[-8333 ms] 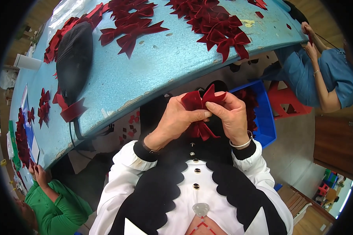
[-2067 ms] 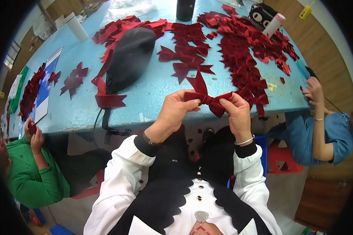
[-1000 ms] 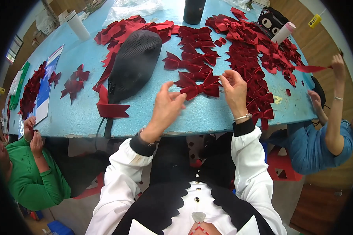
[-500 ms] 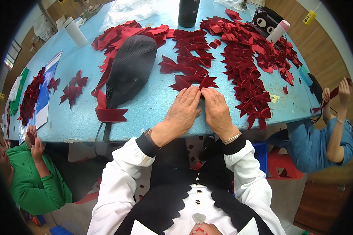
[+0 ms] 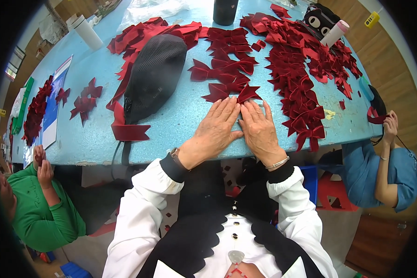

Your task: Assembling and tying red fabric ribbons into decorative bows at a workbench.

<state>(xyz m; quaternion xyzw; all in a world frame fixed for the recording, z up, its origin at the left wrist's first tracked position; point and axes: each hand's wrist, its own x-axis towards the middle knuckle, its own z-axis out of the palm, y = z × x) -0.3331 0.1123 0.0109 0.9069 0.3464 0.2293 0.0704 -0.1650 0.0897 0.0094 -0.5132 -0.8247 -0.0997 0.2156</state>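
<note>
My left hand lies flat on the blue table, fingers stretched out, its fingertips at the near edge of a dark red velvet bow. Beside it my right hand is flat too, fingers apart, touching the bow's right side. The bow's centre is partly covered by my fingertips. Behind it, more red bows form a column running away from me. To the right stands a longer, denser column of bows. Left of my hands a black mesh bag rests over red ribbon strips.
A black bottle stands at the back, a white bottle far left and a pink-capped one far right near a black cat-faced pouch. Co-workers in green and blue sit either side, handling red ribbon.
My fingers have gone from being bunched over the bow to lying flatter and more spread. The right-hand co-worker's hands have lowered with the ribbon.
</note>
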